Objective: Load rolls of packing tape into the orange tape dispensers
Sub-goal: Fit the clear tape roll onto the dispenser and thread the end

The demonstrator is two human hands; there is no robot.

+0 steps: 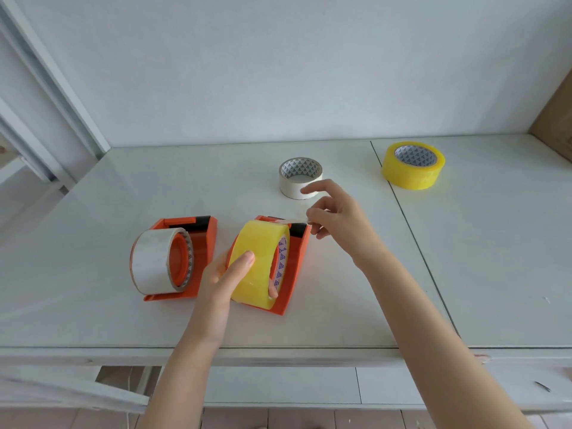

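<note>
Hands: both yours, bare, reaching in from the near edge of the white table [340, 305].
L hand [223, 274]: forearm comes up from bottom centre, wrist straight. Thumb lies flat across the outer face of the yellow roll [258, 264]; one fingertip shows through the core on the far side. So it's clamped on the roll, thumb outside, fingers inside.
R hand [337, 218]: forearm runs in diagonally from lower right, wrist bent a bit down. Thumb + a finger pinch the loose tape end [294, 220] just above the blade end of the R dispenser [297, 267]. Index finger sticks out straight, pointing left toward the white roll [301, 178]; not touching it as far as you can tell.
Yellow roll: upright on edge, sitting in the R dispenser. Can't tell if it's fully seated on the hub, your hand hides it.
Tape end: short strip, stretched from the roll's top to your R pinch.
L dispenser [198, 243]: just beside your L hand, already carrying a whitish roll [154, 261] on its orange hub.
White roll: lying flat, behind your R hand.
Spare yellow roll [413, 165]: flat, far right, well apart from the rest.
</note>
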